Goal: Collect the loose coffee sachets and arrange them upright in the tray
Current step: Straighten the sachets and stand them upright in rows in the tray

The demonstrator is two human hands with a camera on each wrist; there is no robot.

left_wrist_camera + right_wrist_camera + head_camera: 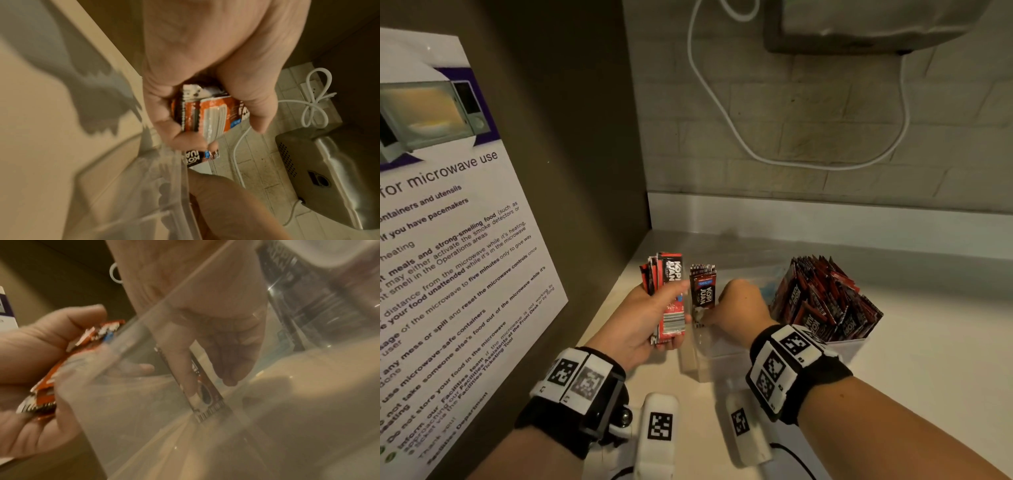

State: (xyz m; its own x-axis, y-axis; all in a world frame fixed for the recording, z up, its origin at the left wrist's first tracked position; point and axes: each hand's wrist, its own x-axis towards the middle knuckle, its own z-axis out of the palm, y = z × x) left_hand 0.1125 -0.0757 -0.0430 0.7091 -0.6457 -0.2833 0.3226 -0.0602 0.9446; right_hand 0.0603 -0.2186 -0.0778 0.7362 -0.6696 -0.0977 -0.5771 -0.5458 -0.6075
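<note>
My left hand (pixel 650 318) grips a stack of several red and black coffee sachets (pixel 669 294), held upright just left of the clear plastic tray (pixel 726 356). In the left wrist view the stack (pixel 207 113) sits between thumb and curled fingers. My right hand (pixel 739 305) reaches down inside the tray's left end and pinches a dark brown sachet (pixel 702 291) that stands upright there. Through the clear wall, the right wrist view shows this sachet (pixel 207 399) with its lower end on the tray floor. Many sachets (pixel 825 301) stand packed in the tray's right end.
The tray stands on a white counter (pixel 928 342) in a corner. A dark side panel with a microwave notice (pixel 448 240) rises on the left. The tiled back wall (pixel 825 137) carries a white cable (pixel 722 113) and a metal appliance (pixel 876 24) above.
</note>
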